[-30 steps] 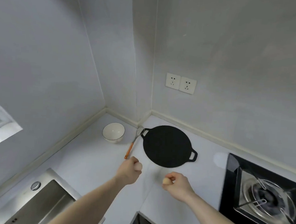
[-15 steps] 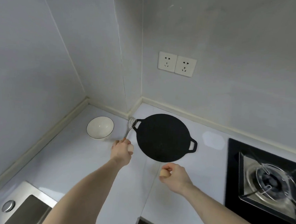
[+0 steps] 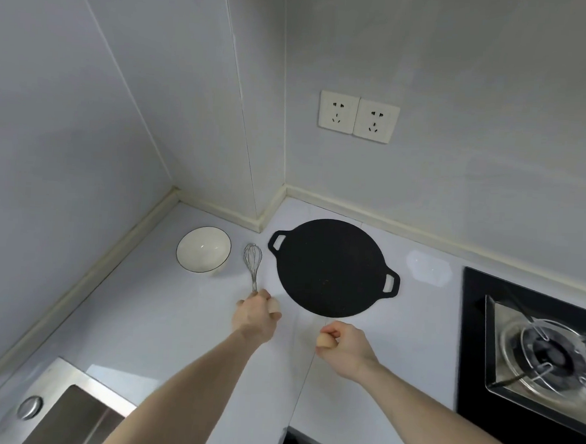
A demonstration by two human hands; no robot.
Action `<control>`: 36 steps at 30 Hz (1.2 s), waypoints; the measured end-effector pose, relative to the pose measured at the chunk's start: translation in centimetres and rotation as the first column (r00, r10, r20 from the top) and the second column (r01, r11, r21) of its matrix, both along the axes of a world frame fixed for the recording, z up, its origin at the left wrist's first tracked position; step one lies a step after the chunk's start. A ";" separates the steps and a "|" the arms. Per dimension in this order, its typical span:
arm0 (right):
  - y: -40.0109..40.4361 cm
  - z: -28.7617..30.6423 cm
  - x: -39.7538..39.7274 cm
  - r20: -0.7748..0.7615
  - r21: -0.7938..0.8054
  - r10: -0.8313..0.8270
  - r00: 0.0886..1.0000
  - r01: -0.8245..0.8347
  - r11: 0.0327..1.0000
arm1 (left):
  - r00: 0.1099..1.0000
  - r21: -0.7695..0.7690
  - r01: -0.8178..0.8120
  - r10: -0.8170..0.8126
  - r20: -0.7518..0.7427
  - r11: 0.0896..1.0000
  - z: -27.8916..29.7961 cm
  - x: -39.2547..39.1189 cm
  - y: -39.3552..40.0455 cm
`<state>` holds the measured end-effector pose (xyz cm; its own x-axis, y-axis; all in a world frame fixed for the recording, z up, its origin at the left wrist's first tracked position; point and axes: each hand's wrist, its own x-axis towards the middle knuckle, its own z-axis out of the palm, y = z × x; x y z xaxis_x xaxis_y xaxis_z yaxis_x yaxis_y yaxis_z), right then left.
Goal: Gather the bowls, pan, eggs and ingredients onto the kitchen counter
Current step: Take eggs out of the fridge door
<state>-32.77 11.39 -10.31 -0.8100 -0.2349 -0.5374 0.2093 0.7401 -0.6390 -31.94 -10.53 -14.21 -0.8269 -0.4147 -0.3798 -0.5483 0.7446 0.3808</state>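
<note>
Now both hands egg-laden — left hand (image 3: 256,317), right hand (image 3: 347,345) — beside pan (image 3: 331,267).

No readable text, labels, brands or numbers anywhere; wall sockets (image 3: 358,117), pan (image 3: 330,267) and bowl (image 3: 203,249) beyond the hands carry no markings.
</note>
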 end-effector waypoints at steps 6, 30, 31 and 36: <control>0.1 -0.7 -0.4 -0.007 0.028 0.005 1.000 -0.005 1.000 | 0.998 0.051 -0.049 0.047 0.045 0.998 0.3 1.1 3.0; -7.8 -3.6 -5.4 -0.128 -0.010 0.015 0.992 -0.016 1.000 | 0.956 -0.325 0.284 -0.291 0.027 0.902 1.1 -7.1 -3.4; -8.4 -3.9 -5.5 -0.134 0.000 0.018 0.991 -0.018 1.000 | 0.956 -0.325 0.286 -0.290 0.037 0.902 1.0 -7.2 -3.8; -10.8 -4.4 -6.4 -0.169 0.059 0.058 0.984 -0.049 0.997 | 0.974 -0.254 0.224 -0.222 0.035 0.941 1.0 -7.2 -5.4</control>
